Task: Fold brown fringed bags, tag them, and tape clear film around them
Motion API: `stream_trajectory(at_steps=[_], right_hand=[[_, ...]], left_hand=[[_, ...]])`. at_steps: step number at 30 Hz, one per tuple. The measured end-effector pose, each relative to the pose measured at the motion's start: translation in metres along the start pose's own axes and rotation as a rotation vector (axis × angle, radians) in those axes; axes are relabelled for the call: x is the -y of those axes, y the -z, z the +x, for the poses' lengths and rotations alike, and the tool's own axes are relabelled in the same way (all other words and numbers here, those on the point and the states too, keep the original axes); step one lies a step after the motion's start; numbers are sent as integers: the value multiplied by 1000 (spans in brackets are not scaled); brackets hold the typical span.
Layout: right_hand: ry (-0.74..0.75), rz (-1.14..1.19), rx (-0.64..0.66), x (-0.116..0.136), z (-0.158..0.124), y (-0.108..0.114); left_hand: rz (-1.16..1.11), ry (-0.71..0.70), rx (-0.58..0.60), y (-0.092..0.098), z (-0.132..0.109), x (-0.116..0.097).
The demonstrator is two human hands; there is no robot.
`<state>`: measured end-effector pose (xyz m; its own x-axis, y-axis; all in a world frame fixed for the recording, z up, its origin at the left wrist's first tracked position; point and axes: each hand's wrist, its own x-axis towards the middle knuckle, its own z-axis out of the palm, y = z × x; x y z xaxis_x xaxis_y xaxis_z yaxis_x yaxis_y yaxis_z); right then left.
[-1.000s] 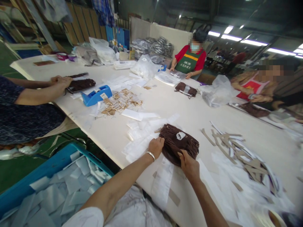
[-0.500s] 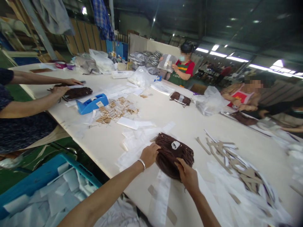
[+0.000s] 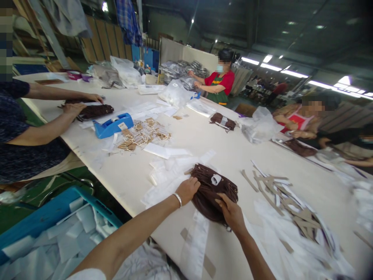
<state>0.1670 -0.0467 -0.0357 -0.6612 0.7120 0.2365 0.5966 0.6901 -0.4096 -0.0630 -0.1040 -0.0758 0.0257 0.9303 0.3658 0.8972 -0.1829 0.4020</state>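
A dark brown fringed bag (image 3: 210, 202) lies on the table in front of me, with a small roll of white wrapping (image 3: 216, 179) on its top and metal rings along its upper edge. My left hand (image 3: 189, 190) grips the left side of the bag, its fingers curled over the fringe. On the near right side, my right hand (image 3: 231, 213) has its thumb and fingers closed on the brown material. White paper strips (image 3: 167, 179) spread beside and partly under the bag.
Brown and white strips (image 3: 291, 198) lie to the right. A blue tape dispenser (image 3: 114, 125) stands beside a pile of tags (image 3: 144, 134). At lower left is a blue crate (image 3: 37, 217) of white pieces. Co-workers stand around the table; another brown bag (image 3: 223, 121) lies farther back.
Both my hands stay on the bag, with only slight shifts. The co-worker in red and green has lowered a clear-wrapped package and turned toward the pile on the left.
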Motion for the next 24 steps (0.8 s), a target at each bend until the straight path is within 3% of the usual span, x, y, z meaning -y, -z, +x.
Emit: stream_trajectory(at_steps=[3,8,13,17,20,24], right_hand=[[120,-158,-49,-1,-16,-15],[330,-441,3,-1,-51,-36],[326,-489,50,0,-62,-38],[310,-474,25,1,-65,-46],[324,-447,19,2,-65,-39],[330,-330,90,20,-31,4]], left_hand=[[-36,-23,6,1,-10,10],[-64,-16,12,5,-30,14],[-43,58,-3,24,-48,7],[-34,150,-72,41,-48,-11],[-49,163,-154,32,-40,-28],[83,135,-107,-3,-35,-42]])
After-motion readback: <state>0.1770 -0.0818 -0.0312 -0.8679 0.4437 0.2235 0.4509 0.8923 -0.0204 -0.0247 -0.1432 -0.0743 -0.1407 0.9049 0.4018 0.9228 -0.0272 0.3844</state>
